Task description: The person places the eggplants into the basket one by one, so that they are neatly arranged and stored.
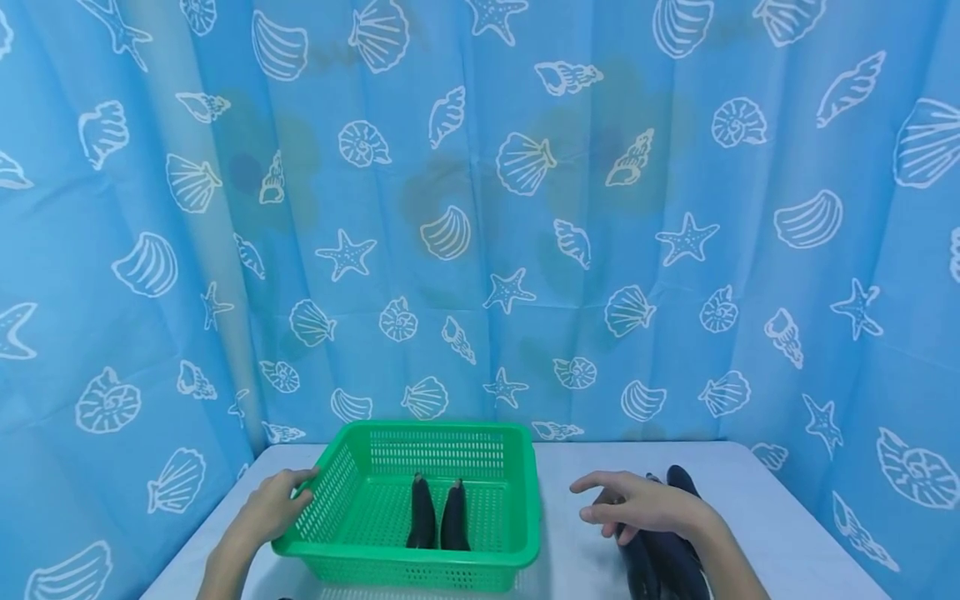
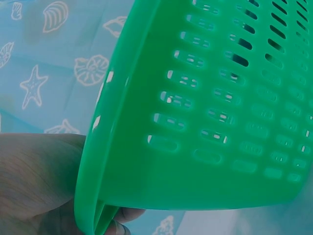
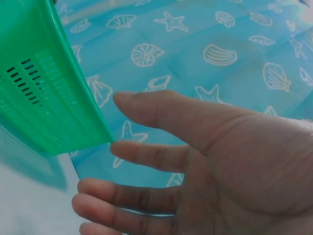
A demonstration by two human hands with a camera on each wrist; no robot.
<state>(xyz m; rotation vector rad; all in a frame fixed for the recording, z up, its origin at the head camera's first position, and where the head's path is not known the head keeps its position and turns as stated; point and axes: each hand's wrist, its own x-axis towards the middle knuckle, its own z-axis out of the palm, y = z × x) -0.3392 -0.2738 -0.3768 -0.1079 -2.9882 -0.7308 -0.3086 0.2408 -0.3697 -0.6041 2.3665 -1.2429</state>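
A green plastic basket [image 1: 420, 560] with slotted walls stands on the table. Two dark eggplants, one [image 1: 422, 512] left of the other [image 1: 454, 518], lie side by side on its bottom. My left hand [image 1: 272, 503] holds the basket's left rim; in the left wrist view the rim [image 2: 105, 117] runs between the thumb side and the fingertips below. To the right of the basket, my right hand [image 1: 637, 502] hovers with fingers spread and nothing in them. Under and behind it lie more dark eggplants [image 1: 663, 567], partly hidden by the hand and forearm.
The white table [image 1: 577, 575] runs back to a blue curtain [image 1: 480, 333] printed with white shells and starfish. That curtain also hangs along both sides. A small dark thing [image 1: 285, 597] just shows at the bottom edge of the head view.
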